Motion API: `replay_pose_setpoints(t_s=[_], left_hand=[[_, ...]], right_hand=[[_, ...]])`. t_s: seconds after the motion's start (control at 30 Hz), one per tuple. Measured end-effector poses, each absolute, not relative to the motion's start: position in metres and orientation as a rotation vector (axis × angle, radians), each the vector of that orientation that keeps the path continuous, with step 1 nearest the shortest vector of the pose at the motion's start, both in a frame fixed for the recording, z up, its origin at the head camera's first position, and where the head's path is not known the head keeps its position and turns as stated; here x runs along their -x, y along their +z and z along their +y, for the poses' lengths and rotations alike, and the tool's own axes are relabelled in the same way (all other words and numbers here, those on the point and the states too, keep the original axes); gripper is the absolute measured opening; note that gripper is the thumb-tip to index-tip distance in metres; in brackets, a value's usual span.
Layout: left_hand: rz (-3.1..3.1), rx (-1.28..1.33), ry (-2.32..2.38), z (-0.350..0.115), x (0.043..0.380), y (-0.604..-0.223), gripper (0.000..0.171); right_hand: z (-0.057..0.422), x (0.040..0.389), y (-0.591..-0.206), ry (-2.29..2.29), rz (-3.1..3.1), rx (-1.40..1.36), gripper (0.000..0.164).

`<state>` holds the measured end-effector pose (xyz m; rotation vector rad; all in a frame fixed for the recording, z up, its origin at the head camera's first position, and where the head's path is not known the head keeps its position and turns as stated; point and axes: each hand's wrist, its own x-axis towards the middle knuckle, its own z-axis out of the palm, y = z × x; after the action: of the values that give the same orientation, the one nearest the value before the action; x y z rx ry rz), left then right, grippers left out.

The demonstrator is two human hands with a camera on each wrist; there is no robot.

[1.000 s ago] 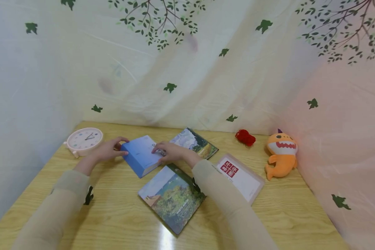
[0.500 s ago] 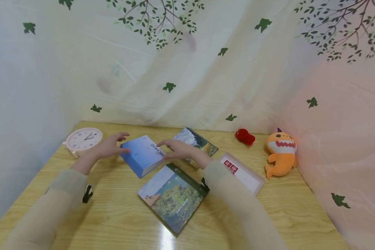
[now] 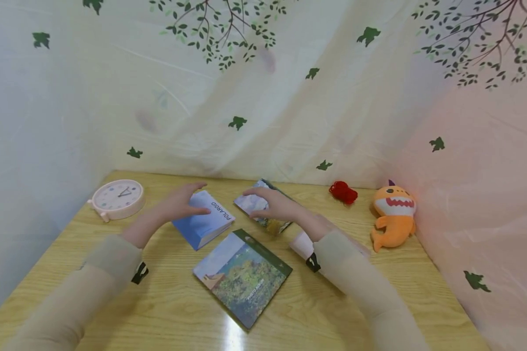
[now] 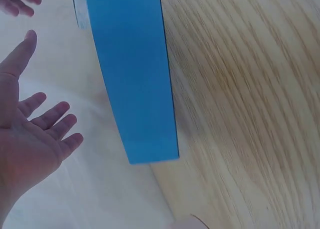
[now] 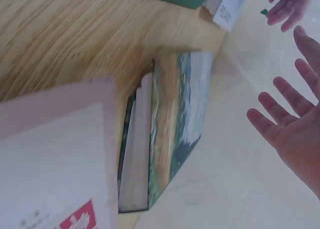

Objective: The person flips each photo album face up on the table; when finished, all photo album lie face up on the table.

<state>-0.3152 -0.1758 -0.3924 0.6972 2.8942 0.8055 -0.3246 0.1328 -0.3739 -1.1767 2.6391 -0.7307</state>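
Observation:
The left hand (image 3: 182, 202) hovers over the blue book (image 3: 197, 228) marked "POLAROID", fingers and thumb spread. In the left wrist view that book's plain blue spine (image 4: 132, 79) stands clear of the hand. Over a book with a painted landscape cover (image 3: 272, 225) hovers the right hand (image 3: 278, 204), likewise spread and holding nothing. The right wrist view shows this landscape book (image 5: 172, 119) lying apart from the fingers. Closer to the front lies a photo album (image 3: 246, 278) with a painted tree scene. A white item with a pinkish border (image 5: 55, 139) and red print is partly hidden beneath the right forearm.
A pink round clock (image 3: 118, 197) lies at the table's back left. At the back right are a bundle of red yarn (image 3: 343, 192) and an orange shark plush (image 3: 394, 217). A pale leaf-printed cloth (image 3: 193, 97) rises behind the wooden table (image 3: 167, 302).
The right hand has left the blue book, moving right to above the landscape book. The left hand has lifted from the blue book's left edge and shifted right over it. The books stay put.

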Motion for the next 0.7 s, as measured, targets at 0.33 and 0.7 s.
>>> replay_pose_setpoints(t_s=[0.33,0.7], left_hand=[[2.832,-0.747,0.86,-0.133,0.309,-0.394,0.089],[2.763,-0.766,0.937,-0.098,0.324,-0.402,0.09]], right_hand=[[0.182,0.325,-0.375,-0.859,2.727,1.12,0.066],[0.231,0.329,-0.395,-0.894,2.777,0.895,0.069]])
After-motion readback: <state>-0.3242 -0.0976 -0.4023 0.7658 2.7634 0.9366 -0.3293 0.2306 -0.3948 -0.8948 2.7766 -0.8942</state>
